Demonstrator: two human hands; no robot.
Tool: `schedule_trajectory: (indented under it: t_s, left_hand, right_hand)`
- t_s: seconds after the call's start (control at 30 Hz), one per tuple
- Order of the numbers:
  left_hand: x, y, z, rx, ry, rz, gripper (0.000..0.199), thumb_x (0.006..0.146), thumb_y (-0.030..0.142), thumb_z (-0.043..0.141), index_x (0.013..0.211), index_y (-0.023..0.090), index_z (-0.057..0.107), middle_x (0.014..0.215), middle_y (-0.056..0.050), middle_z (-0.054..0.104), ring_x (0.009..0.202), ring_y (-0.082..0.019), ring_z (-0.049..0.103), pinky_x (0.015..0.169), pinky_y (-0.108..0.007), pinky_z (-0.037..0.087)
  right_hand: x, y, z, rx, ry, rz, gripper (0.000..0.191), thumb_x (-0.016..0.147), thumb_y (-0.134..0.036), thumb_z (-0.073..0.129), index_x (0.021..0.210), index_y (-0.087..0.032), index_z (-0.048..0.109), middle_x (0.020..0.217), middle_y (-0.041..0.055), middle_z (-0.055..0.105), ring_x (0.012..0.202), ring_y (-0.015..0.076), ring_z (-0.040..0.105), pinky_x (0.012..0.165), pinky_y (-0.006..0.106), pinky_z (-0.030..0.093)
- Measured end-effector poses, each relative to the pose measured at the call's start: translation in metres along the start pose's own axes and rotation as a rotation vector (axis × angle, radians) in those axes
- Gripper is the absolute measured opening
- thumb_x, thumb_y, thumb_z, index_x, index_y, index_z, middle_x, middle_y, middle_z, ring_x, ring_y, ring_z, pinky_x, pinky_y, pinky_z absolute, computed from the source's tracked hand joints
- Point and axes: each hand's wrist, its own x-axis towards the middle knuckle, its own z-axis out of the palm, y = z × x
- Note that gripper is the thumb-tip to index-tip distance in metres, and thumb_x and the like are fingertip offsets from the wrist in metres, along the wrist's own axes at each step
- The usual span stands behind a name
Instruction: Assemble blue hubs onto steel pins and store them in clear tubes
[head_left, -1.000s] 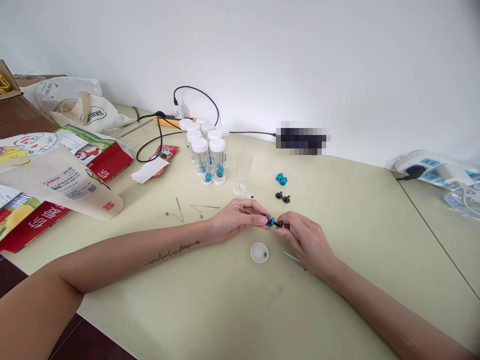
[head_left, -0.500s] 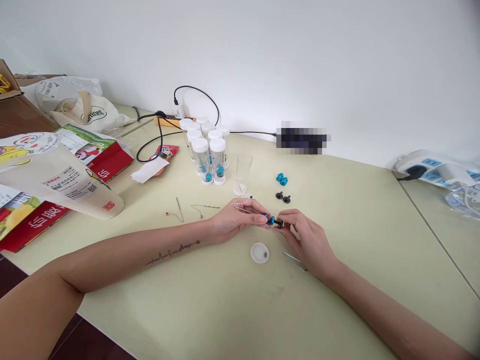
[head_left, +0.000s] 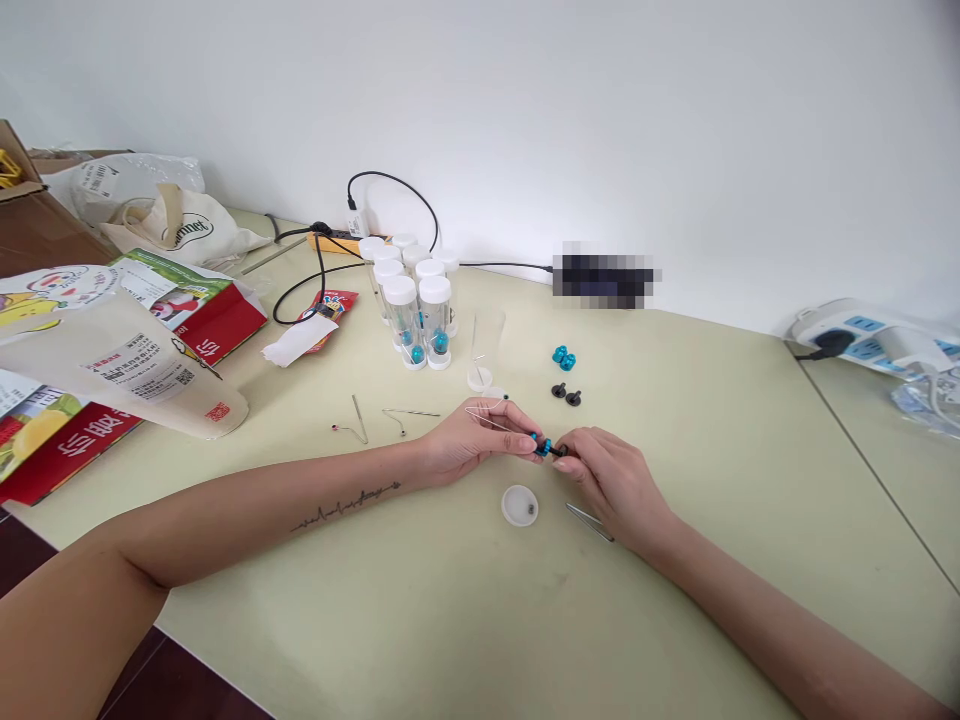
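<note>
My left hand (head_left: 480,438) pinches a shiny blue, bumpy metal piece (head_left: 546,448), and a thin, bent silver wire (head_left: 480,413) sticks out of that hand. My right hand (head_left: 611,480) pinches the end of a black, screw-shaped piece (head_left: 556,452) that points at the blue piece. I can't tell if it goes inside. Both are between my hands, over the pale green, flat table (head_left: 450,600). From there, two black, flat-headed screws (head_left: 566,394) lie at 12 o'clock, with blue, bumpy metal balls (head_left: 564,358) just past them. A bent silver metal rod (head_left: 589,522) is at 5 o'clock. A white, round plastic cap (head_left: 516,500) is at 7. A clear plastic tube (head_left: 489,335) stands at 11.
</note>
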Motion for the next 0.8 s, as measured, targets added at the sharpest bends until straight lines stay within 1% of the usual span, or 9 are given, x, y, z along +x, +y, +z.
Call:
schedule_trajectory:
  t_s: [0.1, 0.2, 0.27, 0.37, 0.43, 0.5, 0.63, 0.7, 0.8]
  left_hand:
    - [-0.0002, 0.0001, 0.0003, 0.001, 0.002, 0.005, 0.021, 0.065, 0.021, 0.077, 0.082, 0.012, 0.068, 0.08, -0.005, 0.069, 0.076, -0.016, 0.066, 0.082, -0.033, 0.046]
    - [0.0001, 0.0006, 0.0, -0.014, 0.015, 0.011, 0.02, 0.066, 0.021, 0.076, 0.082, 0.012, 0.068, 0.08, -0.005, 0.07, 0.077, -0.016, 0.066, 0.083, -0.033, 0.046]
    - [0.0002, 0.001, -0.0001, -0.018, 0.019, 0.008, 0.02, 0.066, 0.021, 0.076, 0.083, 0.012, 0.068, 0.08, -0.005, 0.07, 0.077, -0.015, 0.066, 0.084, -0.033, 0.045]
    - [-0.0003, 0.0013, 0.0002, -0.024, 0.027, 0.002, 0.021, 0.066, 0.021, 0.076, 0.083, 0.012, 0.068, 0.083, -0.005, 0.069, 0.077, -0.015, 0.066, 0.084, -0.033, 0.046]
    - [-0.0005, 0.0011, 0.0003, -0.024, 0.028, 0.002, 0.02, 0.066, 0.02, 0.076, 0.083, 0.012, 0.068, 0.083, -0.005, 0.069, 0.077, -0.015, 0.065, 0.084, -0.033, 0.046]
    - [-0.0003, 0.0008, 0.0002, -0.022, 0.023, 0.004, 0.02, 0.066, 0.02, 0.076, 0.083, 0.012, 0.068, 0.082, -0.005, 0.069, 0.077, -0.015, 0.065, 0.084, -0.033, 0.046]
    - [0.0008, -0.0004, -0.0011, -0.029, 0.035, 0.017, 0.022, 0.066, 0.021, 0.076, 0.084, 0.012, 0.068, 0.083, -0.005, 0.069, 0.078, -0.016, 0.065, 0.084, -0.033, 0.046]
    - [0.0011, -0.0008, -0.0016, -0.04, 0.038, 0.022, 0.022, 0.066, 0.021, 0.076, 0.084, 0.012, 0.068, 0.084, -0.005, 0.068, 0.079, -0.016, 0.065, 0.084, -0.033, 0.045]
    - [0.0009, -0.0003, -0.0012, -0.037, 0.032, 0.016, 0.022, 0.066, 0.022, 0.076, 0.084, 0.012, 0.068, 0.084, -0.005, 0.069, 0.079, -0.016, 0.065, 0.084, -0.033, 0.045]
  right_hand:
    - [0.0002, -0.0002, 0.0004, -0.02, 0.006, -0.007, 0.025, 0.097, -0.03, 0.032, 0.081, -0.02, 0.047, 0.065, 0.001, 0.052, 0.056, 0.0146, 0.046, 0.055, 0.027, 0.037]
    - [-0.0004, 0.0001, 0.0018, -0.011, 0.047, -0.009, 0.008, 0.095, -0.023, 0.038, 0.094, -0.02, 0.046, 0.085, 0.005, 0.059, 0.065, 0.0143, 0.051, 0.057, 0.026, 0.04]
    - [-0.0006, -0.0002, 0.0018, -0.001, 0.058, -0.01, 0.004, 0.094, -0.021, 0.042, 0.097, -0.021, 0.044, 0.092, 0.0062, 0.058, 0.067, 0.0141, 0.052, 0.058, 0.026, 0.04]
    - [0.0002, -0.0021, -0.0008, 0.01, 0.037, 0.016, 0.013, 0.094, -0.032, 0.041, 0.099, -0.02, 0.046, 0.089, 0.0062, 0.057, 0.065, 0.0144, 0.052, 0.06, 0.027, 0.042]
    - [0.0012, -0.0034, -0.0028, 0.022, 0.026, 0.027, 0.023, 0.096, -0.038, 0.034, 0.098, -0.019, 0.048, 0.087, 0.0067, 0.057, 0.064, 0.0147, 0.051, 0.061, 0.028, 0.043]
    - [0.002, -0.0037, -0.0035, 0.024, 0.029, 0.023, 0.027, 0.097, -0.036, 0.028, 0.095, -0.019, 0.049, 0.085, 0.0067, 0.056, 0.064, 0.0149, 0.05, 0.061, 0.028, 0.042]
    - [0.0013, -0.0016, -0.0008, -0.003, 0.052, 0.006, 0.012, 0.095, -0.025, 0.037, 0.098, -0.02, 0.047, 0.09, 0.0074, 0.057, 0.066, 0.0144, 0.05, 0.06, 0.027, 0.042]
    - [0.0005, -0.0008, 0.0007, -0.004, 0.072, -0.004, 0.01, 0.094, -0.023, 0.041, 0.103, -0.02, 0.046, 0.093, 0.0079, 0.057, 0.067, 0.0142, 0.051, 0.061, 0.027, 0.043]
    - [0.0006, -0.0013, 0.0006, -0.003, 0.075, 0.003, 0.009, 0.094, -0.024, 0.042, 0.101, -0.02, 0.047, 0.087, 0.006, 0.057, 0.066, 0.014, 0.051, 0.06, 0.027, 0.042]
